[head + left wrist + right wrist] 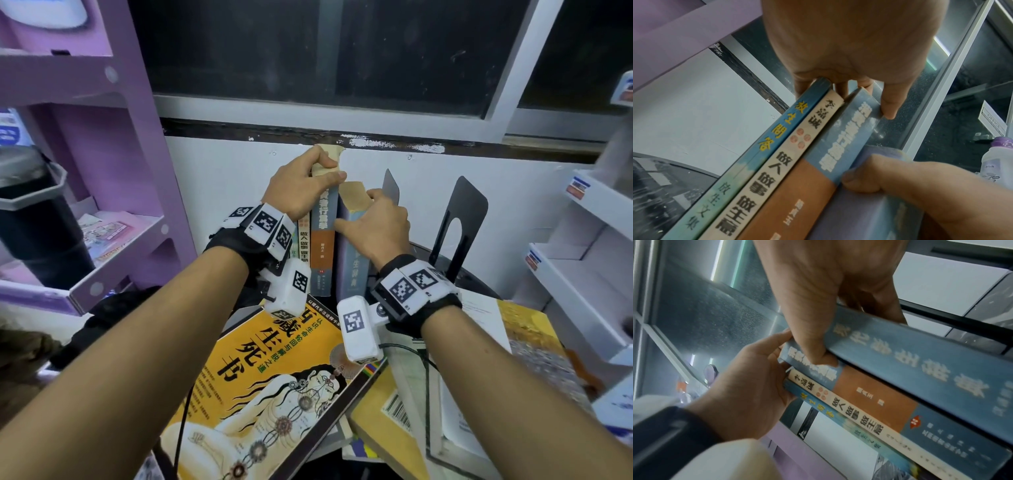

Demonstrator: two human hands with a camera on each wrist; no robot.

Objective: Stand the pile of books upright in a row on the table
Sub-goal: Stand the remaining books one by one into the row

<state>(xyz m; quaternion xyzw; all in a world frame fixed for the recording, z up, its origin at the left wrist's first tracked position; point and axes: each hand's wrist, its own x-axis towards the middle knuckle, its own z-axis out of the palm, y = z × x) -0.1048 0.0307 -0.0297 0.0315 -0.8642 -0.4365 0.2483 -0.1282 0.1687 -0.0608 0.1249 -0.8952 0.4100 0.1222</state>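
We count four upright books by the bookend; left hand grips three, right hand clasps the fourth. Flat pile remains on counter.

Upright spines: blue with yellow lettering; cream with black lettering; blue over an orange band; grey-blue. Flat cover yellow, black characters. Bookend black. Shelf purple.

Left hand gripping the tops of three upright books, right hand pinching a purple book just beside them
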